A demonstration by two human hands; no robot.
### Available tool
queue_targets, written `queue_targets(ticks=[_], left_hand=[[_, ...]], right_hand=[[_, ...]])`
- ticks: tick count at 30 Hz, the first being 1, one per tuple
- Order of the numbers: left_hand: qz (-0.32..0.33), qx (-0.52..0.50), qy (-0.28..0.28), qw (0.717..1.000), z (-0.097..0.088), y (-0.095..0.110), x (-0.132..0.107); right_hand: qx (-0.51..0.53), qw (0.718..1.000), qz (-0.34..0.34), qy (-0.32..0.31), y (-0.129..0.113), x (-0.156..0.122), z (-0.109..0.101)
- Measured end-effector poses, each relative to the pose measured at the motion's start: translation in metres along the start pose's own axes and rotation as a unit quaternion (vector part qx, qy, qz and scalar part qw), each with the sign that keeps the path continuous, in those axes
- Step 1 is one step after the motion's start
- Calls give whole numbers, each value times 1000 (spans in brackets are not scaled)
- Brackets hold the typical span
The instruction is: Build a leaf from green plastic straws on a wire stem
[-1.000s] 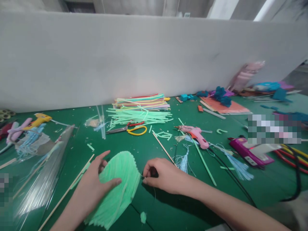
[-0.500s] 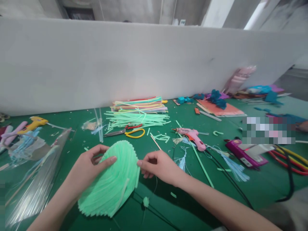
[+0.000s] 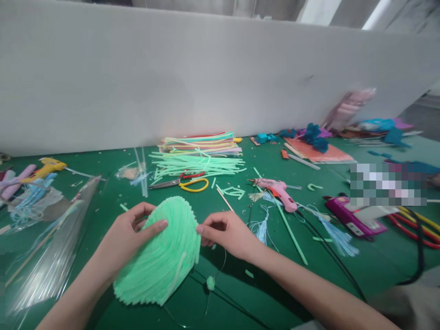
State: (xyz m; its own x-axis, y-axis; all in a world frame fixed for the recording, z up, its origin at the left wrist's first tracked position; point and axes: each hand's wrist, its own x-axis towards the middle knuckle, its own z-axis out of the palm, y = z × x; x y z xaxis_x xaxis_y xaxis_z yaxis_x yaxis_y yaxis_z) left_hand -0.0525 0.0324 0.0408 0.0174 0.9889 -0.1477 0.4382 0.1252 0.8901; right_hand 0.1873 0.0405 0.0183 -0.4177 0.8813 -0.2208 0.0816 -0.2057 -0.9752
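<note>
The left hand's grip clasps the green fuzzy panel's left side; the right hand's pinches its right edge, its long axis slanting up rightward.

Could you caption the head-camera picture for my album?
Left hand holding a fuzzy green panel, right hand at its edge, with scissors and green strips beyond.

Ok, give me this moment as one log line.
left hand: holds green piece | right hand: fingertips at piece's right edge | on table beyond: scissors, pink glue gun
</note>
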Motion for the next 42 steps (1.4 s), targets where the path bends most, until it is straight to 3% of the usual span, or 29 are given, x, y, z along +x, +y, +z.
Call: queue_targets(ticks=[3, 10, 34, 39, 42], left_hand=[[2, -13, 7, 1000, -1, -1, -1], [-22, -59, 9, 998, -2, 1, -3], [-33, -103, 3, 994, 6, -1, -1], [-42, -133, -14, 990, 4, -3, -2], [-50, -149, -28, 987, 2, -3, -3]], right_hand=[[20, 1000, -4, -4, 2, 1, -1], [-3, 987, 90, -136, -2, -6, -6], [32, 991, 88, -93, 7, -1, 5], [22, 990, 84, -112, 5, -3, 2], [25, 982, 77, -169, 4, -5, -5]])
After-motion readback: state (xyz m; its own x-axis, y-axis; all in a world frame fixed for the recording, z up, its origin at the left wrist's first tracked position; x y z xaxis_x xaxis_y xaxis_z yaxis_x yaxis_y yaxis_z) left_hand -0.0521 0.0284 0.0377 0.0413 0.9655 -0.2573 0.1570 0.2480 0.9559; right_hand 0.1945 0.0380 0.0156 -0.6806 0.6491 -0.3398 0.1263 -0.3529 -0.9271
